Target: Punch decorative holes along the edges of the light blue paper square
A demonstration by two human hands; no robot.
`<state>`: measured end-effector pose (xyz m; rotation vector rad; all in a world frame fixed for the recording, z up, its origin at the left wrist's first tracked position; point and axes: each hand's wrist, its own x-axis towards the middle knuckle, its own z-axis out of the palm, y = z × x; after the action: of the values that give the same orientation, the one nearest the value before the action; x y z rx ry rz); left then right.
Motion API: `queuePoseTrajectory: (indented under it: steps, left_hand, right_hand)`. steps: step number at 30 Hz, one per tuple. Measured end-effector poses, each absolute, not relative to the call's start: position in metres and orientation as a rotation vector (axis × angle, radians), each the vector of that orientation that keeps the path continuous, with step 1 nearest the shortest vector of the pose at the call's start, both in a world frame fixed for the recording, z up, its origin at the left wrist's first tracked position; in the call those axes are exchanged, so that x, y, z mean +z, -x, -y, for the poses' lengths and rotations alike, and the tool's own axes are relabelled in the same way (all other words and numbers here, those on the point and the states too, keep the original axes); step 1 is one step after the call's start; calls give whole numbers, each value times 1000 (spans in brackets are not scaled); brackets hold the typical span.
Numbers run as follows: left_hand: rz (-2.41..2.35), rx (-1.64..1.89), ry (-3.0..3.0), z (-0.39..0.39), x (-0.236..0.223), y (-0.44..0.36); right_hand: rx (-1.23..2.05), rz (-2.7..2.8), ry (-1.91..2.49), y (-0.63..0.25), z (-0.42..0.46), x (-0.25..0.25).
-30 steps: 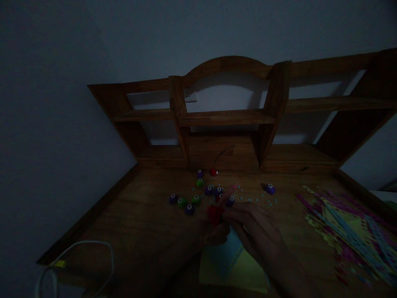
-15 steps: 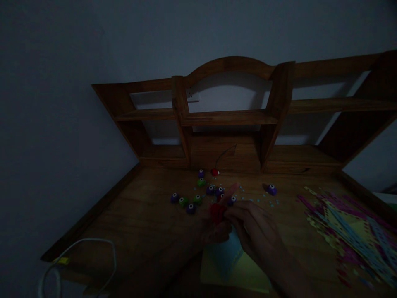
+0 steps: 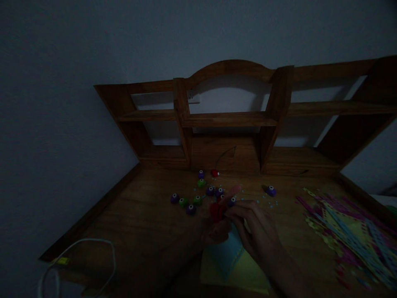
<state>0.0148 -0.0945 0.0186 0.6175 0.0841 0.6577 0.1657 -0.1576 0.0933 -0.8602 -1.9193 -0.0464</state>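
In the dim head view, my left hand (image 3: 214, 234) is closed round a small dark-red piece (image 3: 216, 212), its index finger stretched out to the upper right. My right hand (image 3: 252, 223) pinches at the right side of that same red piece with thumb and fingertips. What exactly the red piece is, I cannot make out. Beneath both hands lie a yellow sheet (image 3: 248, 275) and a blue sheet (image 3: 228, 254) with a punched edge. Just beyond the fingers sit purple pieces with an eye-like spot (image 3: 219, 191).
Several purple and green eye pieces (image 3: 197, 200) dot the desk (image 3: 139, 219); another purple one (image 3: 271, 191) stands farther right. Colourful paper strips (image 3: 350, 231) are heaped at right. A red piece with a thin stem (image 3: 215, 173) leans near the wooden shelf (image 3: 229, 120). A white cable (image 3: 113, 248) loops at left.
The view has shifted very slightly. Both hands stay at the red piece with almost the same grip.
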Motion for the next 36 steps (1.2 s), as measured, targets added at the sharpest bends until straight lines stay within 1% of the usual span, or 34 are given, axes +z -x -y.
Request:
queuePoseTrajectory:
  steps: [2, 6, 9, 16, 25, 36]
  left_hand:
    - [-38, 586, -562, 95, 26, -15]
    - [-44, 681, -425, 98, 43, -15]
    - [-71, 675, -388, 100, 53, -15]
    - [-116, 614, -298, 99, 70, -14]
    - [-83, 561, -332, 101, 71, -16]
    - [-82, 502, -463, 102, 68, -14]
  right_hand:
    - [-34, 1890, 868, -167, 159, 93]
    - [-87, 1750, 923, -170, 160, 93]
    - [-113, 1641, 944, -172, 156, 93]
    - [-29, 1550, 968, -171, 148, 91]
    - [95, 1702, 1007, -165, 168, 106]
    - [-40, 1788, 1079, -156, 182, 112]
